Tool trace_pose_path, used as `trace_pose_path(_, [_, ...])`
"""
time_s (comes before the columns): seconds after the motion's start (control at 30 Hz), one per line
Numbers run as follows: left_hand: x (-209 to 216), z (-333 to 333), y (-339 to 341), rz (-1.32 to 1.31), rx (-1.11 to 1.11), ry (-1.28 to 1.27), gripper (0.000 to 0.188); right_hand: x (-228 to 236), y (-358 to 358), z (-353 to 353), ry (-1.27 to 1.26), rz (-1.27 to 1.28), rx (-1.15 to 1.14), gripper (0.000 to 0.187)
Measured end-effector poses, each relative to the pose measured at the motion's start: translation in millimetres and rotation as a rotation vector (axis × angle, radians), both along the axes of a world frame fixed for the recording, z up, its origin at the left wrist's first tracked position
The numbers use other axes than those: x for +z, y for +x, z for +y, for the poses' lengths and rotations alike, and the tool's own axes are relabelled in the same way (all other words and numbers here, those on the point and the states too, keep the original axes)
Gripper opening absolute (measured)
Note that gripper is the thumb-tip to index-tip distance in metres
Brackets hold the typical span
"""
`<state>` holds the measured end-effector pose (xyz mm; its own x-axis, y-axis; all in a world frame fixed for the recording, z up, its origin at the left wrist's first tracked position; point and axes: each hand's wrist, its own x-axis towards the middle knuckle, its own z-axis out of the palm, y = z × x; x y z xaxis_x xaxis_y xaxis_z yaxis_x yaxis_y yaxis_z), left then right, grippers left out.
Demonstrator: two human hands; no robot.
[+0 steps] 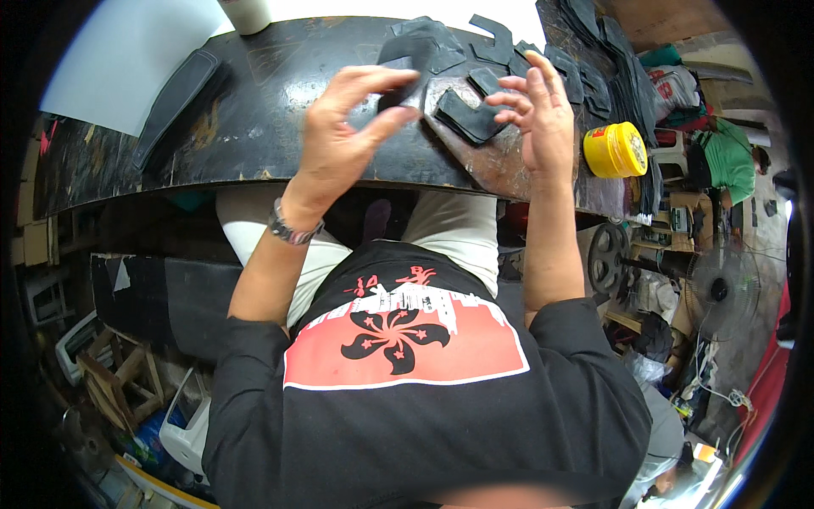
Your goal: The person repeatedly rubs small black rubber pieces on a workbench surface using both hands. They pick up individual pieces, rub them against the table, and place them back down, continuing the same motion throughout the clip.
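Note:
My left hand (343, 127), with a watch at its wrist, pinches a dark flat piece (397, 83) between thumb and fingers above the black worktable (280, 110). That piece is blurred and partly behind the fingers, so its kind is unclear. To its right, my right hand (544, 119) is raised with fingers spread and nothing in it. Just left of the right fingers lies a stack of black notched cut pieces (468, 120). Beyond the hands are a heap of thin dark pieces (434, 44) and a hooked black piece (494, 38).
A yellow tub (615, 151) stands at the table's right edge, near long black strips (623, 72). On the left lie a long stitched dark piece (176, 103) and a white sheet (119, 59). A white container (246, 14) stands at the back. A fan (721, 288) and a person in green (731, 157) are at right.

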<state>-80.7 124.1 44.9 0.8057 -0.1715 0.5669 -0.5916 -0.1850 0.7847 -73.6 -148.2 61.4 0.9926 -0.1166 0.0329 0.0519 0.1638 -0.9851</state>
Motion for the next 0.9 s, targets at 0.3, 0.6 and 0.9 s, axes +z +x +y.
trace_pose_path(0.3, [-18, -65, 29, -0.395, -0.182, 0.591, 0.036, -6, 5, -17, -0.327, -0.059, 0.001, 0.068])
trace_pose_path(0.6, [-29, -63, 27, -0.377, -0.144, 0.588, 0.025, -26, 4, -11, -0.680, -0.183, -0.134, 0.065])
trace_pose_path(0.9, [-24, -64, 24, -0.355, -0.089, 0.635, 0.019, -18, 12, -17, -0.716, -0.217, -0.234, 0.059])
